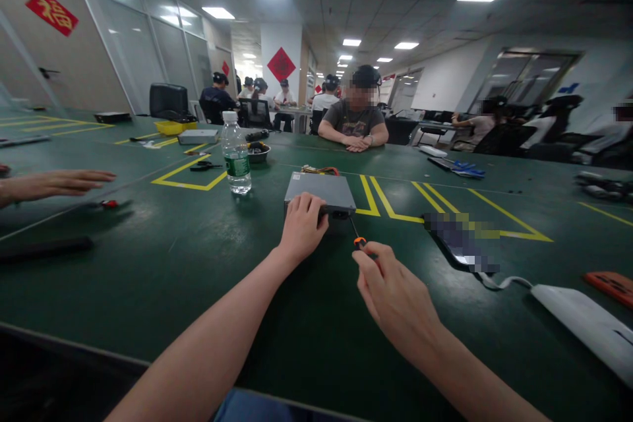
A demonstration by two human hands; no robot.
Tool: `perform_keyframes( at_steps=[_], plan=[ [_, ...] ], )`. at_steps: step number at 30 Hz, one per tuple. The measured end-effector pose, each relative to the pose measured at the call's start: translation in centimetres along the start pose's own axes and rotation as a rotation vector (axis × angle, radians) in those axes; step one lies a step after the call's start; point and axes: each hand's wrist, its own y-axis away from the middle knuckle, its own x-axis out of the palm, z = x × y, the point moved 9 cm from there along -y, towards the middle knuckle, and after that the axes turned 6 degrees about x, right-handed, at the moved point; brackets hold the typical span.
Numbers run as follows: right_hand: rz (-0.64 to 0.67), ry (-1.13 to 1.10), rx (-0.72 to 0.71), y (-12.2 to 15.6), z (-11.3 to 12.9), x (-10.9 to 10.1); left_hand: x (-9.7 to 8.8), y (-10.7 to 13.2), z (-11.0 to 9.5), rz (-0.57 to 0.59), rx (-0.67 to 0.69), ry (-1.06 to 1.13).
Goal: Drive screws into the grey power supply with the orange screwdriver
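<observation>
A flat grey metal box (320, 191) lies on the green table (148, 257) in front of me, with coloured wires showing at its far edge. My left hand (301, 227) grips the box's near left corner, fingers curled over the top. My right hand (390, 297) is closed on a small screwdriver (357, 237) with an orange and black handle. Its thin shaft points at the box's near right face.
A water bottle (236, 155) stands left of the box. A blurred phone (462, 241) and a white device (583, 326) with a cable lie to the right. Another person's hand (59, 183) rests at the far left. A seated person (357, 120) faces me across the table.
</observation>
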Motion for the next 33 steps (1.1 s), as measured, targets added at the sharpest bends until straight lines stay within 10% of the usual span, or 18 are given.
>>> perform_keyframes(
  at_steps=[21,33],
  plan=[
    [-0.154,0.072,0.092,-0.7,-2.0,-1.5,0.0,-0.2,0.0,0.001,-0.035,-0.076],
    [-0.054,-0.239,0.009,0.1,-0.7,-0.8,-0.1,-0.2,0.1,0.000,-0.050,-0.033]
  ],
)
